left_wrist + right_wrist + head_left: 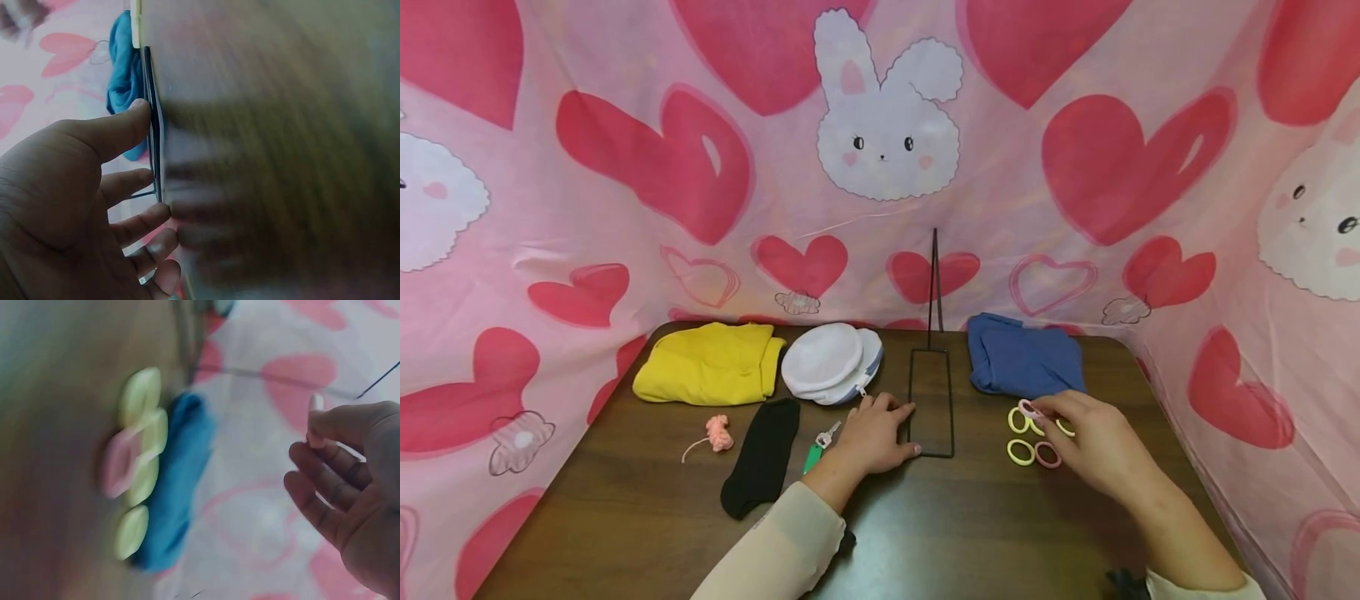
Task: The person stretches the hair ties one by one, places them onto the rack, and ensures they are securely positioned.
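While left hand [874, 435] steadies wire stand [931, 414], right hand [1093, 442] touches hair ties [1028, 433].

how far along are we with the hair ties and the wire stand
Early. The wire stand stands upright with nothing hung on it; the left hand rests on the table, fingertips at its base. The right hand reaches over the hair ties, fingers on a pink one. The other ties lie loose on the table.

On my dark wooden surface [925, 533] I see a folded yellow cloth [711, 364], white round pouch [831, 362], black wire stand [931, 408], folded blue cloth [1024, 360], black sock [762, 456], coloured hair rings [1026, 437], and a small pink knitted toy [719, 433].
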Demonstrator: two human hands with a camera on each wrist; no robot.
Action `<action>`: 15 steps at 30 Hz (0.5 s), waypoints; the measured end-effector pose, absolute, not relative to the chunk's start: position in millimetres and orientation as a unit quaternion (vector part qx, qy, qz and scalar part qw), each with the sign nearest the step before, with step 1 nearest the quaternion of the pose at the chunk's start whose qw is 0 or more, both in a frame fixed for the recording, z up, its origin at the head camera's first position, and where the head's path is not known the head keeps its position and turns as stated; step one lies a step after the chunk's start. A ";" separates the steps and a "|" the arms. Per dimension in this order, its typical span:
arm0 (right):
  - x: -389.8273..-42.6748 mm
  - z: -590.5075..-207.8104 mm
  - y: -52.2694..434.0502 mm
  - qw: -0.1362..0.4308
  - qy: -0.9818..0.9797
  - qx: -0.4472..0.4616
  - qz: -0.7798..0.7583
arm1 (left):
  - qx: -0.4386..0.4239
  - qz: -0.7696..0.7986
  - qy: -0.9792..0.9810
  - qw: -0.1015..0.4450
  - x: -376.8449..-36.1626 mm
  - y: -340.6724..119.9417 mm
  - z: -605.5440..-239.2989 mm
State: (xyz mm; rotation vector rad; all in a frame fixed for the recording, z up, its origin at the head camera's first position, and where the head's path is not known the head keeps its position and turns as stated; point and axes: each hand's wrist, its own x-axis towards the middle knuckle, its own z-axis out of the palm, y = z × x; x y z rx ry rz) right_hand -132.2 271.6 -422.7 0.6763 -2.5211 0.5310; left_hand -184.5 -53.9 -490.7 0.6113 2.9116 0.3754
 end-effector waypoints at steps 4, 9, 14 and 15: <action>-133.3 -394.4 247.9 0.265 -0.890 0.299 0.219 | 0.204 0.117 0.969 0.073 -186.0 -53.4 -492.1; -137.5 -361.2 218.9 0.305 -0.854 0.340 0.250 | 0.202 0.108 0.970 0.077 -186.9 -52.7 -493.9; -144.8 -333.2 192.4 0.355 -0.810 0.380 0.271 | 0.198 0.100 0.972 0.080 -186.9 -51.2 -492.8; -145.7 -328.3 188.0 0.361 -0.803 0.387 0.274 | 0.196 0.100 0.972 0.082 -186.9 -50.8 -492.4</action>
